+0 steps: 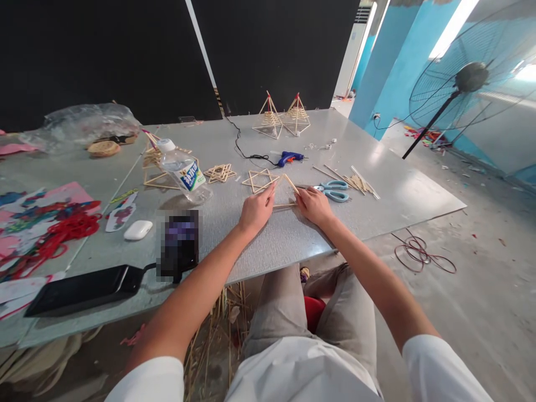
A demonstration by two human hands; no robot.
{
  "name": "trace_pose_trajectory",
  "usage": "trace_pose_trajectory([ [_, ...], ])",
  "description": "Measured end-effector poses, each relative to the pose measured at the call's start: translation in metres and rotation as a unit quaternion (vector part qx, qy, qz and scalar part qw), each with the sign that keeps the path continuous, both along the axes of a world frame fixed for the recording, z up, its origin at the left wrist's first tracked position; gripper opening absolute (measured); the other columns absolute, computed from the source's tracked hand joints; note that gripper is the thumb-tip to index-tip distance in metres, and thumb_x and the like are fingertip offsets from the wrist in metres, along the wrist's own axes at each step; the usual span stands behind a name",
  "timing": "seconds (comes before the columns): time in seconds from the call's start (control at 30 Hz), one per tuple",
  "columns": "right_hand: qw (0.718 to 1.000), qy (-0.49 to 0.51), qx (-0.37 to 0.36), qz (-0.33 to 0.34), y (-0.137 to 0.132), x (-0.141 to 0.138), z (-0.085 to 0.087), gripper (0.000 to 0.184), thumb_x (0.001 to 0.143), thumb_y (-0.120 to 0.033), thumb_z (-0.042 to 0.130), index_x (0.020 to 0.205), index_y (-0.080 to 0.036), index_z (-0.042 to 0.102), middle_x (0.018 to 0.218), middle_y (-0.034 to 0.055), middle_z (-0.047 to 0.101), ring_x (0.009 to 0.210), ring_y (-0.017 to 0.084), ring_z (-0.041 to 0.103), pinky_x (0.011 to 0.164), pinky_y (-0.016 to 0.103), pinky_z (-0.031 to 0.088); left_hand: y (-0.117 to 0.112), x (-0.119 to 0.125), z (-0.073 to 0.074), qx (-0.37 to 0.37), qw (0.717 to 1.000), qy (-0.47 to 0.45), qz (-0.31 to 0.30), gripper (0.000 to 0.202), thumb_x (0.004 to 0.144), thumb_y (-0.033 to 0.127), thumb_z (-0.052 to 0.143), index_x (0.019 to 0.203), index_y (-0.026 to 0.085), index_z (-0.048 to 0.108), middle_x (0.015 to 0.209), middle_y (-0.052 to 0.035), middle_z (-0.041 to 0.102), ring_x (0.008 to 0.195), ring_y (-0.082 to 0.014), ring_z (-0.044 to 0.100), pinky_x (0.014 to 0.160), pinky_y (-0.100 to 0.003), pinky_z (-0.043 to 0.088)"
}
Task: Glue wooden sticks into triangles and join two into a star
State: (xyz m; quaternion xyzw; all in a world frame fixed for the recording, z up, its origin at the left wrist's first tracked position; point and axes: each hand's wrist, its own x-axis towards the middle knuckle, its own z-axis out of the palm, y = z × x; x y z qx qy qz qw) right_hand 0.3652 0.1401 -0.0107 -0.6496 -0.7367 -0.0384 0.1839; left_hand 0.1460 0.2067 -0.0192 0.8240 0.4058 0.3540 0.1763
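A small triangle of thin wooden sticks [290,181] lies on the table between my hands, its tip pointing away from me and one stick along its near side. My left hand [257,212] is closed, its fingers pressed together on the left stick, which they mostly hide. The right stick is pinched near its lower end by my right hand [314,205]. Just beyond my left fingers lies a flat six-pointed stick star [260,181]. Light blue scissors [336,191] lie right beside my right hand, partly hidden by it.
A blue glue gun [290,158] with a black cord lies beyond my hands. Loose sticks [360,184] are at right. Two stick pyramids [268,120] stand at the back. A water bottle [184,170], earphone case [138,230], black power bank [86,289] and red yarn [71,231] are left.
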Motion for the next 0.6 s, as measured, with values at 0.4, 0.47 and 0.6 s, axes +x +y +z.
trace_pose_trajectory([
  [0.4,0.999,0.026,0.015,0.011,-0.003,0.004,0.0,0.046,0.114,-0.038,0.039,0.134,-0.015,0.074,0.113,0.016,0.079,0.113,0.029,0.068,0.101,0.037,0.05,-0.001,-0.002,0.004,0.028,0.999,0.017,0.005,0.037,0.108,0.033,0.058,0.138,0.023,0.077,0.122,-0.0138,0.084,0.103,-0.0256,0.081,0.097,-0.037,0.059],
  [0.47,0.999,0.033,0.016,0.02,-0.003,0.005,-0.002,0.046,0.114,-0.04,0.04,0.131,-0.016,0.075,0.112,0.0155,0.079,0.112,0.029,0.067,0.101,0.037,0.05,-0.001,-0.002,0.004,0.02,1.0,0.008,-0.003,0.038,0.108,0.033,0.059,0.139,0.023,0.077,0.121,-0.0135,0.084,0.103,-0.0247,0.081,0.098,-0.036,0.059],
  [0.6,0.996,0.08,0.024,0.033,-0.003,0.01,-0.004,0.047,0.114,-0.043,0.042,0.137,-0.017,0.074,0.115,0.0143,0.079,0.114,0.027,0.069,0.103,0.036,0.051,0.001,-0.003,0.002,0.006,1.0,-0.008,-0.022,0.04,0.109,0.033,0.058,0.143,0.022,0.075,0.121,-0.0138,0.084,0.106,-0.0242,0.081,0.104,-0.037,0.059],
])
